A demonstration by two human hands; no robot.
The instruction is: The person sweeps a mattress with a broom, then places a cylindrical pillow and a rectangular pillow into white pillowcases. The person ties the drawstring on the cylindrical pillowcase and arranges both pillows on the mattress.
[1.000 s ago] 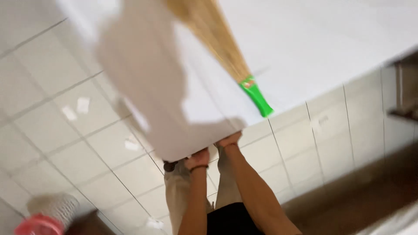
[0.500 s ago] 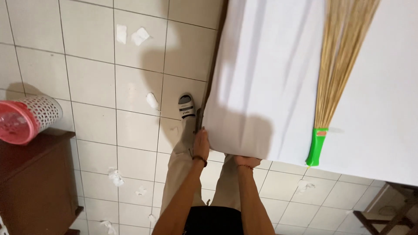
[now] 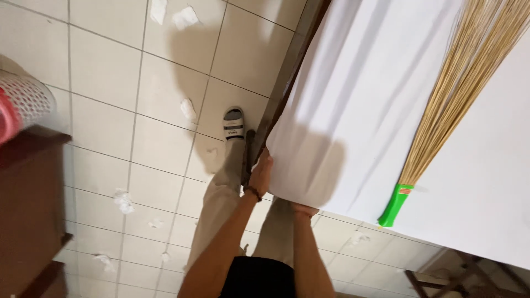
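A white bed sheet (image 3: 381, 110) covers a mattress at the right. My left hand (image 3: 260, 174) presses flat along the sheet's side edge near the corner, next to the dark wooden bed frame (image 3: 287, 83). My right hand (image 3: 303, 209) sits under the sheet's corner, fingers mostly hidden beneath it. A stick broom (image 3: 452, 105) with straw bristles and a green plastic end (image 3: 395, 205) lies on top of the sheet. My beige trousers and a foot in a grey and white slipper (image 3: 234, 124) are below on the floor.
The floor is pale square tile (image 3: 110, 94) strewn with scraps of white paper (image 3: 187, 107). A pink and white mesh basket (image 3: 22, 107) stands at the left above a dark wooden cabinet (image 3: 30, 209). A wooden stool frame (image 3: 458, 276) shows at bottom right.
The view has swung and moved closer; the bed corner now fills the right side. Both hands have stayed at the sheet's corner, the left one sliding along the side edge.
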